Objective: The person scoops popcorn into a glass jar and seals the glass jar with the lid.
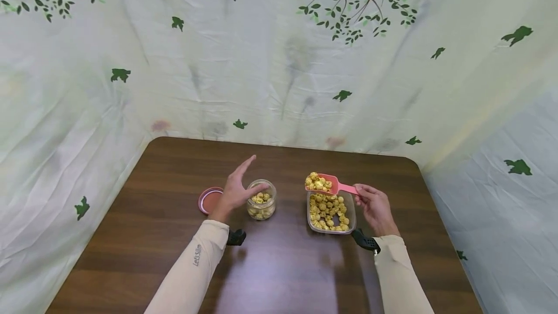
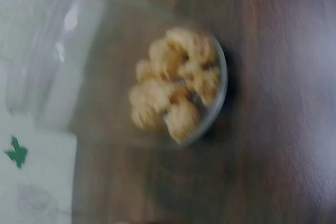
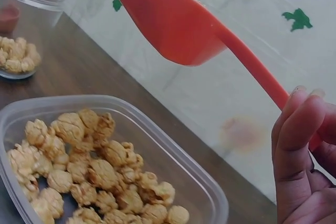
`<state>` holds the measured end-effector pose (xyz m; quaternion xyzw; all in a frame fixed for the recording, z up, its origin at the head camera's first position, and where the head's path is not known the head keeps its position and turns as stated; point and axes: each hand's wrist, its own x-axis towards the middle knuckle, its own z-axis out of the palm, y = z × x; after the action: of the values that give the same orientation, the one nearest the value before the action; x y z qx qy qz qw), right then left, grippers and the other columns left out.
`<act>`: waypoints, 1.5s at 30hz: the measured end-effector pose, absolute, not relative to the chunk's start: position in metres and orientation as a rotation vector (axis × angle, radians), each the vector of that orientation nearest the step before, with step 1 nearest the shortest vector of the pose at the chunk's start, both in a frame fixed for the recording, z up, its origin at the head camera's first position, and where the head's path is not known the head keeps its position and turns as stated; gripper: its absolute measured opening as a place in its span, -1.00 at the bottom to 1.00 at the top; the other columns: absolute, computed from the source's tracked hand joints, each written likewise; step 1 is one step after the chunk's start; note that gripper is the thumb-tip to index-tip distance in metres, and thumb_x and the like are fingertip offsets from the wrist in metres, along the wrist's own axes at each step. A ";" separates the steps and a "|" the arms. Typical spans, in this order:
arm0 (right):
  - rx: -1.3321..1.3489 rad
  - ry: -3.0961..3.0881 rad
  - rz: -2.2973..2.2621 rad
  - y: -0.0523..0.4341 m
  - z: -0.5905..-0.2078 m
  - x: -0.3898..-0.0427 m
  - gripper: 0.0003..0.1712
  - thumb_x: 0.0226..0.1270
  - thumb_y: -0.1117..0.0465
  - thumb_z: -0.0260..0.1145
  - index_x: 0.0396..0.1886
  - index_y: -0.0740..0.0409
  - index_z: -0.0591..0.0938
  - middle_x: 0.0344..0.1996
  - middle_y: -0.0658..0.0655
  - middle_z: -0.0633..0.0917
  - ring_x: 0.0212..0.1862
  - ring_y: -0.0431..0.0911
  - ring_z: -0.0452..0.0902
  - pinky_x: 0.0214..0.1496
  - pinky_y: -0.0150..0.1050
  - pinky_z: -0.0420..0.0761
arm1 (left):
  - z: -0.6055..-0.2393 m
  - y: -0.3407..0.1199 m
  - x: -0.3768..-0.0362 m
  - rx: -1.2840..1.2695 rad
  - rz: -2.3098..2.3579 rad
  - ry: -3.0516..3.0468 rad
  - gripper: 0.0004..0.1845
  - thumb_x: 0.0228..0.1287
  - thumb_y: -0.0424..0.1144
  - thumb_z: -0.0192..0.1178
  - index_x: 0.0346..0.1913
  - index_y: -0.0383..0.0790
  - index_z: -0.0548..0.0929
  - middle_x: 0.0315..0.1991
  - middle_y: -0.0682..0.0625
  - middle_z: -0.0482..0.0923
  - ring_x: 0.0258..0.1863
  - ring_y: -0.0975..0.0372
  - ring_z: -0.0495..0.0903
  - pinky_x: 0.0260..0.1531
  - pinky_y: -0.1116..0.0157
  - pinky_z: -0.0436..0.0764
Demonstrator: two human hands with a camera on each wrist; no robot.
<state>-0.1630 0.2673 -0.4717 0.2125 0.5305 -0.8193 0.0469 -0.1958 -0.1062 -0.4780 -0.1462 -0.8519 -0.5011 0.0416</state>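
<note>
My right hand (image 1: pixel 370 202) pinches the handle of a pink scoop (image 1: pixel 331 185) heaped with yellow popcorn, held just above the far end of a clear plastic tub (image 1: pixel 352 217) full of the same popcorn. The right wrist view shows the scoop (image 3: pixel 178 24) from below, over the tub (image 3: pixel 207 192). A small glass jar (image 1: pixel 261 200), partly filled with popcorn, stands left of the tub. My left hand (image 1: pixel 240 185) is beside the jar with fingers straight, thumb against its rim. The left wrist view is blurred and shows the jar (image 2: pixel 178 82) close up.
A pink jar lid (image 1: pixel 210 200) lies flat on the brown wooden table (image 1: pixel 279 265), left of my left hand. A pale cloth with green leaf prints (image 1: pixel 279 62) hangs behind and at both sides of the table.
</note>
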 end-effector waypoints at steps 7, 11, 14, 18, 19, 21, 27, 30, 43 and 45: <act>0.632 1.648 -2.490 0.252 -0.476 -0.166 -0.69 0.46 0.40 0.07 -0.40 0.18 0.70 -0.54 0.06 0.66 -0.59 -0.21 0.49 -0.51 -0.44 0.57 | -0.501 -0.122 -0.189 -0.408 -1.534 -2.631 -0.07 0.07 -0.01 0.41 0.45 -0.24 0.23 0.42 -0.18 0.23 0.41 -0.06 0.17 0.36 -0.07 0.15; 0.625 1.658 -2.475 0.244 -0.478 -0.167 -0.71 0.46 0.40 0.06 -0.36 0.20 0.69 -0.55 0.05 0.65 -0.59 -0.21 0.47 -0.51 -0.44 0.55 | -0.515 -0.126 -0.184 -0.402 -1.528 -2.635 -0.07 0.07 0.00 0.40 0.45 -0.28 0.23 0.40 -0.20 0.26 0.40 -0.09 0.19 0.35 -0.09 0.16; 0.618 1.663 -2.471 0.238 -0.478 -0.169 -0.74 0.46 0.40 0.07 -0.34 0.22 0.67 -0.58 0.05 0.62 -0.61 -0.22 0.46 -0.52 -0.44 0.54 | -0.522 -0.127 -0.181 -0.393 -1.531 -2.629 -0.07 0.08 0.00 0.39 0.44 -0.31 0.22 0.39 -0.22 0.28 0.38 -0.11 0.20 0.33 -0.12 0.17; 0.609 1.669 -2.475 0.230 -0.479 -0.170 -0.78 0.45 0.42 0.06 -0.28 0.28 0.65 -0.61 0.05 0.61 -0.62 -0.23 0.46 -0.55 -0.45 0.51 | -0.531 -0.126 -0.179 -0.389 -1.529 -2.615 -0.08 0.06 -0.02 0.40 0.43 -0.32 0.23 0.37 -0.22 0.31 0.36 -0.12 0.24 0.31 -0.12 0.20; 0.609 1.670 -2.474 0.229 -0.479 -0.170 -0.79 0.45 0.42 0.06 -0.27 0.30 0.65 -0.60 0.05 0.61 -0.62 -0.23 0.46 -0.55 -0.45 0.51 | -0.532 -0.126 -0.178 -0.388 -1.533 -2.613 -0.07 0.06 -0.04 0.41 0.43 -0.32 0.23 0.36 -0.22 0.32 0.36 -0.12 0.24 0.31 -0.12 0.20; 0.618 1.669 -2.474 0.226 -0.480 -0.170 -0.81 0.44 0.42 0.07 -0.22 0.35 0.63 -0.59 0.06 0.61 -0.61 -0.22 0.46 -0.56 -0.45 0.51 | -0.536 -0.125 -0.176 -0.386 -1.544 -2.617 -0.05 0.04 -0.05 0.43 0.44 -0.32 0.21 0.36 -0.21 0.33 0.36 -0.12 0.24 0.31 -0.12 0.20; 0.609 1.684 -2.477 0.222 -0.482 -0.171 -0.81 0.43 0.44 0.08 -0.23 0.38 0.63 -0.59 0.06 0.62 -0.61 -0.23 0.46 -0.55 -0.45 0.52 | -0.545 -0.119 -0.170 -0.368 -1.644 -2.613 0.04 -0.05 -0.16 0.50 0.46 -0.33 0.15 0.38 -0.18 0.31 0.40 -0.08 0.19 0.36 -0.10 0.11; 0.601 1.680 -2.491 0.220 -0.484 -0.172 -0.79 0.43 0.45 0.07 -0.28 0.33 0.65 -0.58 0.06 0.62 -0.61 -0.23 0.45 -0.56 -0.46 0.50 | -0.549 -0.116 -0.169 -0.369 -1.666 -2.600 0.07 -0.11 -0.19 0.54 0.46 -0.35 0.15 0.38 -0.19 0.30 0.39 -0.06 0.20 0.37 -0.08 0.10; 0.592 1.650 -2.497 0.200 -0.491 -0.176 -0.79 0.41 0.45 0.09 -0.09 0.55 0.55 -0.61 0.05 0.61 -0.63 -0.23 0.45 -0.59 -0.46 0.49 | -0.554 -0.106 -0.167 -0.273 -1.669 -2.580 0.06 -0.24 -0.13 0.61 0.41 -0.17 0.29 0.21 -0.32 0.46 0.16 -0.14 0.47 0.20 -0.09 0.36; 0.577 1.655 -2.491 0.198 -0.491 -0.176 -0.78 0.42 0.45 0.09 -0.08 0.56 0.55 -0.61 0.05 0.62 -0.62 -0.23 0.45 -0.58 -0.45 0.49 | -0.554 -0.105 -0.168 -0.259 -1.678 -2.573 0.04 -0.24 -0.13 0.61 0.40 -0.14 0.30 0.19 -0.32 0.48 0.14 -0.13 0.48 0.19 -0.09 0.37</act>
<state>-0.1762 0.1981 -0.4906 0.1891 0.5428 -0.8169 0.0482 -0.1675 -0.1052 -0.5538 -0.0839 -0.8342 -0.5442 0.0294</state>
